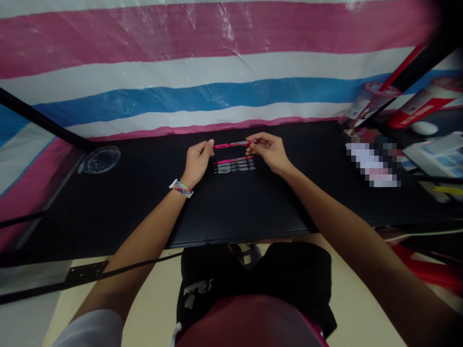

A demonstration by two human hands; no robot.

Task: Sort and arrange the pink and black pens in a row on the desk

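A red pen (231, 144) lies level between my two hands, just above the black table. Its left end is pinched by my left hand (197, 161), thumb on top. My right hand (269, 150) has its fingers closed around the other end. Directly below, on the tabletop, several pens lie side by side in a neat stack of rows: a pink-red pen (233, 161) is uppermost, and grey-clear pens (235, 168) with dark tips are under it. The fingers of my right hand come close to the right end of the pink-red pen.
A clear plastic lid or dish (100, 159) sits at the left of the black table (144, 202). On the right stand a clear canister (369, 103), a red-and-white container (423, 103), a white rounded object (424, 127) and a white-blue box (439, 152). A striped sheet (202, 62) hangs behind.
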